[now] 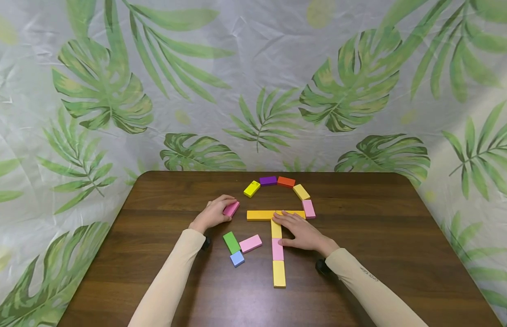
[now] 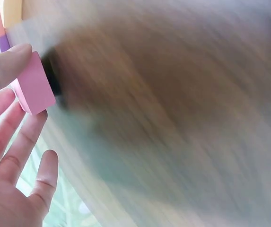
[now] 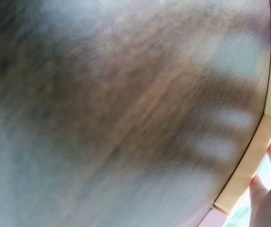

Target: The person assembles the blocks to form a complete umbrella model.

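My left hand [image 1: 212, 213] pinches a pink block [image 1: 231, 209] between thumb and fingers, left of an arch of blocks. In the left wrist view the block [image 2: 37, 85] shows tilted, with the little finger away from it. Fingers extended, my right hand [image 1: 301, 232] rests on a row of orange blocks [image 1: 259, 215]; its thumb is at a pink block [image 1: 277, 252] in the column below. That column also has a yellow block [image 1: 279, 274] at its near end. Above the row curve yellow [image 1: 252, 189], purple [image 1: 268, 180], red [image 1: 286, 181], pale yellow [image 1: 302, 191] and pink blocks [image 1: 308, 209].
Between the left forearm and the column lie a green block [image 1: 231, 243], a light pink block [image 1: 251, 244] and a small blue block [image 1: 237, 259]. The dark wooden table [image 1: 155, 268] ends at a leaf-patterned cloth [image 1: 269, 154] behind it.
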`<action>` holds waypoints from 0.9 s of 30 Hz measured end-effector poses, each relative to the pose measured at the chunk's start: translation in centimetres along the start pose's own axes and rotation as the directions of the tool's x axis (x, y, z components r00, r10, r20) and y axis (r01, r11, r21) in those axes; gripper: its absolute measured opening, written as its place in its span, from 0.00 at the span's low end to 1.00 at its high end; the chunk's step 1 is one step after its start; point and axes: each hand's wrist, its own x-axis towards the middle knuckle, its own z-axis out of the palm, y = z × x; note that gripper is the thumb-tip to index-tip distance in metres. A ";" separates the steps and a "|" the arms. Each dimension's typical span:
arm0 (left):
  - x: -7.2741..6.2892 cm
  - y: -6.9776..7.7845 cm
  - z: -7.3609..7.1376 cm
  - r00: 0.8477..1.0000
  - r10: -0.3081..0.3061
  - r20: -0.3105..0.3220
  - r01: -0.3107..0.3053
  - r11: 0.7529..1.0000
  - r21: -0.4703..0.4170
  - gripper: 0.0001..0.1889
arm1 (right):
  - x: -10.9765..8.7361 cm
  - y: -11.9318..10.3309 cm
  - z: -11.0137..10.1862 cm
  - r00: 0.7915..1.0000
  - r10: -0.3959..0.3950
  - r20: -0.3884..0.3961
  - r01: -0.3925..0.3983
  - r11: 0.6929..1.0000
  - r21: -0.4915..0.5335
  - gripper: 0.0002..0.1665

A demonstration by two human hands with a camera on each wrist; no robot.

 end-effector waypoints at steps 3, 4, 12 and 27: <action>0.6 0.7 0.2 1.000 0.003 -0.006 -0.003 1.000 -0.002 0.30 | 0.0 0.0 0.0 1.000 0.004 0.004 -0.004 1.000 -0.004 0.44; 0.8 0.9 0.3 1.000 0.004 -0.007 -0.004 1.000 -0.005 0.30 | 0.0 0.0 0.0 1.000 0.006 0.005 -0.006 1.000 -0.004 0.44; 2.1 1.6 1.0 1.000 0.001 -0.014 -0.001 1.000 0.009 0.30 | -0.1 0.0 0.0 1.000 -0.015 -0.009 0.015 1.000 0.003 0.44; 1.3 1.7 0.9 1.000 0.015 -0.002 -0.015 1.000 -0.006 0.30 | -0.2 -0.3 -0.1 1.000 0.002 0.000 -0.002 1.000 0.013 0.44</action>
